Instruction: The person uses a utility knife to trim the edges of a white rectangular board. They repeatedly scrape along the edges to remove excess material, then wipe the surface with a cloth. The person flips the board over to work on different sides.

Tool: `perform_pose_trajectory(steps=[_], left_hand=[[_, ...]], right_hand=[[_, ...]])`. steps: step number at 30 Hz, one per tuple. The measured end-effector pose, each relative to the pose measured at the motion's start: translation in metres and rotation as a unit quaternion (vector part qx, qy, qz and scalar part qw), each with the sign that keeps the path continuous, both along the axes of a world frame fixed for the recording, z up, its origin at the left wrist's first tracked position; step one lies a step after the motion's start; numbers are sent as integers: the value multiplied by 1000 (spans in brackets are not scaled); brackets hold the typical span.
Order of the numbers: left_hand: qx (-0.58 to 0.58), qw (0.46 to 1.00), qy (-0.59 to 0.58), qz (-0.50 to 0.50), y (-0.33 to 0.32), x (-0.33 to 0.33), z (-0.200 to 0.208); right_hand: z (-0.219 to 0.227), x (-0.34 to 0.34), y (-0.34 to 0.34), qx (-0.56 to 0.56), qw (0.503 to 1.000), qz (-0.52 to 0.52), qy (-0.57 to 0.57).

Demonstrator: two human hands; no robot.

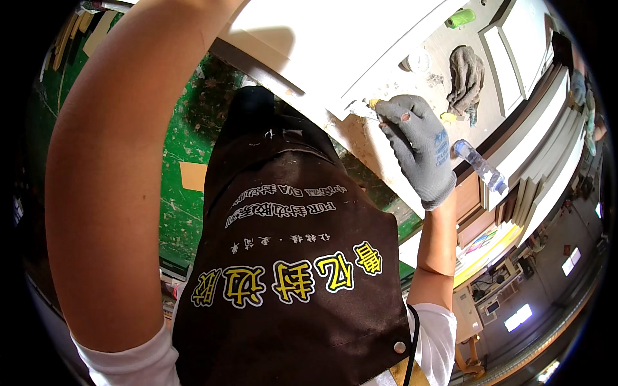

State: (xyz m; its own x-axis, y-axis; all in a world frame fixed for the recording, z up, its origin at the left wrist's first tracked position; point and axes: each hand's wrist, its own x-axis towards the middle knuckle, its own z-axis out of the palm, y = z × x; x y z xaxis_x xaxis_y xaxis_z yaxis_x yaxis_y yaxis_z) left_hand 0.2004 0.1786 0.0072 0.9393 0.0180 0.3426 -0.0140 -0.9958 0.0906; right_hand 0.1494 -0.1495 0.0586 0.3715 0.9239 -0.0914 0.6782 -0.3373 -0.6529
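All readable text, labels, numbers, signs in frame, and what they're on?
I won't copy wording; locations only.
Dark brown apron: large yellow characters, readable, plus smaller white lines.
Gray glove on the right hand: blue print, too small to read.
Clear bottle: any markings too blurred.

Gloved right hand (418, 148) pinching small tool (364, 109), white panel (335, 48), grey rag (466, 77)

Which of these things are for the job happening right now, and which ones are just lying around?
Seem to belong to the job:
small tool, partly hidden in the gloved right grip
white panel, its corner close to the tool

Probably just lying about:
gray rag
clear bottle
green cylinder
flat tan piece
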Motion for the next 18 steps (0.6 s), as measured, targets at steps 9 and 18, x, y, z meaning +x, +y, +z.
perform_pose_trajectory(steps=[9, 18], left_hand=[[2, 1000, 3, 5, -2, -1, 1], [3, 1000, -1, 0, 0, 0, 1]], right_hand=[[-6, 0, 4, 0, 1000, 3, -11], [-4, 0, 1, 6, 1000, -12, 14]])
